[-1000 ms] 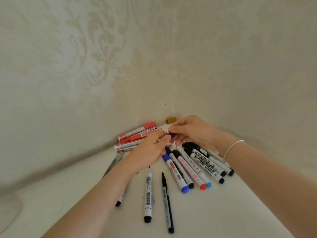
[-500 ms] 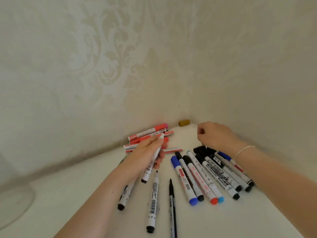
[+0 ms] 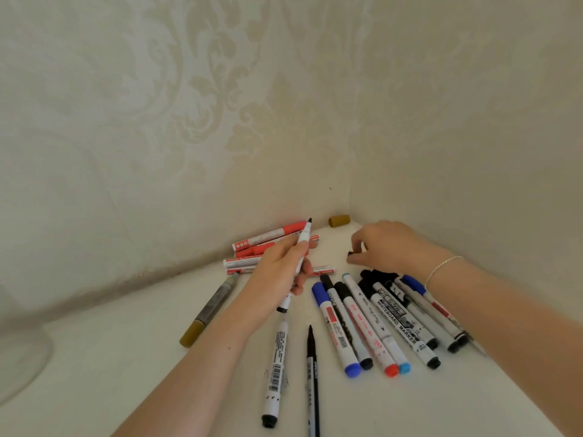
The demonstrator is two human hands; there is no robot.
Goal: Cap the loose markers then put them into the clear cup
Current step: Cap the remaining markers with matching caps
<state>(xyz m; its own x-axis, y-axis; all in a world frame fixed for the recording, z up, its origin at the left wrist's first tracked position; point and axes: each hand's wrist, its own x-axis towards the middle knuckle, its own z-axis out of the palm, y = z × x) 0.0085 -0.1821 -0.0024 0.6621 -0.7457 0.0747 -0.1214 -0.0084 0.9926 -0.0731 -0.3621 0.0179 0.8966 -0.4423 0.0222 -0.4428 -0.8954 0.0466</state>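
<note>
My left hand (image 3: 280, 269) grips an uncapped white marker (image 3: 303, 238), its black tip pointing up and away. My right hand (image 3: 388, 244) pinches a small black cap (image 3: 351, 255) between thumb and fingers, just above the table near the corner. Several capped whiteboard markers (image 3: 362, 323) lie fanned out below my right hand. Red markers (image 3: 268, 239) are stacked against the wall behind my left hand. An uncapped white marker (image 3: 276, 370) and a thin black pen (image 3: 312, 373) lie near the front. The clear cup (image 3: 22, 361) is only partly visible at the far left edge.
A gold-ended grey marker (image 3: 209, 310) lies left of my left forearm. A loose gold cap (image 3: 339, 220) sits in the corner where the two patterned walls meet. The white table (image 3: 126, 373) spans the front between the markers and the cup.
My hands have separated. The left hand lifted the white marker and turned its tip upward. The right hand moved right and now pinches a black cap.
</note>
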